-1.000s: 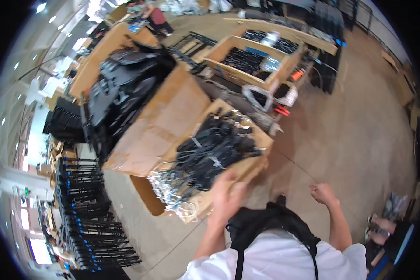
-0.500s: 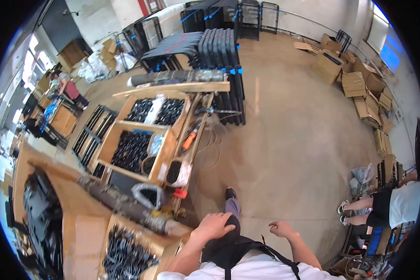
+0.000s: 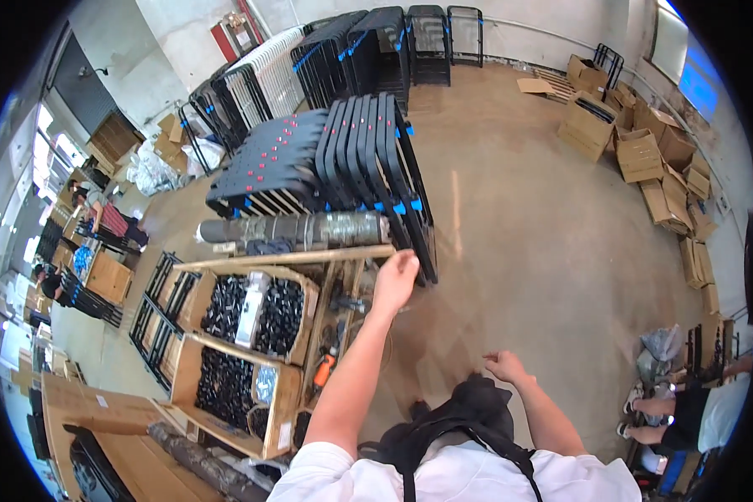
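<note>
My left hand (image 3: 397, 280) is stretched forward, fingers loosely bent, with nothing visible in it. In the picture it overlaps the end of a long wooden strip (image 3: 309, 258) and lies close to a stack of black metal folding frames (image 3: 364, 155); contact with either cannot be made out. My right hand (image 3: 506, 366) hangs in front of my body over the floor, fingers slightly curled and apart, holding nothing. To the left stands a wooden bin (image 3: 289, 435) full of small black parts, with an orange-handled tool (image 3: 325, 368) beside it.
A wrapped roll (image 3: 301, 228) lies behind the bins. More frames (image 3: 376, 54) stand by the back wall. Cardboard boxes (image 3: 590, 125) line the right wall. A co-worker (image 3: 694, 418) stands at the right; other people (image 3: 100, 213) work at far left. A large carton (image 3: 100, 410) stands near left.
My left hand has swung forward and up from near my thigh. The bins and large carton have slid lower in view, and the frame stack looks nearer. My right hand has risen slightly.
</note>
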A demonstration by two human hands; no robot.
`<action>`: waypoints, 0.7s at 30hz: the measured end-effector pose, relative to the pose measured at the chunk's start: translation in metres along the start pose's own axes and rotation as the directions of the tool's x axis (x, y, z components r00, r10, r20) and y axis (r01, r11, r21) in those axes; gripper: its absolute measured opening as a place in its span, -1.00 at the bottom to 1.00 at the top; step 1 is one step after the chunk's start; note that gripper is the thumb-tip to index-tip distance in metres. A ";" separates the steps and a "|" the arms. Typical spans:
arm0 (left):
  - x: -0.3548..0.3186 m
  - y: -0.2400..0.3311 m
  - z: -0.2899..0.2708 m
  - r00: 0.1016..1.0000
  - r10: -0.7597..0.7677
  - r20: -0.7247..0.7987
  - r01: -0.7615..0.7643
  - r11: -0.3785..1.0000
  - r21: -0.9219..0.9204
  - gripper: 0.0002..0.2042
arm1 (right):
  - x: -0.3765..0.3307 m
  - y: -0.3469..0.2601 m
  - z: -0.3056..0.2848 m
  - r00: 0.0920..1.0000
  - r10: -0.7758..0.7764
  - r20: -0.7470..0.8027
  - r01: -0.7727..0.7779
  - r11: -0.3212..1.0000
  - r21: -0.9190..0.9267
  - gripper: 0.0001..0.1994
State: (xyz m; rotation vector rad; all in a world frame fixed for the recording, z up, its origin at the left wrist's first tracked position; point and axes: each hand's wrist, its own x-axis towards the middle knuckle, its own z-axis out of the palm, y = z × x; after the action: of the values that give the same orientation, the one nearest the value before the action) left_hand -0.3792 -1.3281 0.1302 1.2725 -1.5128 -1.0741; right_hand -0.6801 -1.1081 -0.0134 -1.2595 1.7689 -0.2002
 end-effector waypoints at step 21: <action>0.372 0.080 0.125 0.852 -0.335 -0.402 0.436 0.879 0.193 -0.50 | 0.535 -0.051 -0.117 0.780 -0.057 0.623 -0.578 0.316 0.753 -0.44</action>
State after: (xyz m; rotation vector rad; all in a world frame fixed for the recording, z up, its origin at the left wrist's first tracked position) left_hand -0.5589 -1.6778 0.2063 1.9242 -1.1745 -0.8241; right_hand -0.7593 -1.6080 -0.2288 -0.0639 0.9622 -0.5037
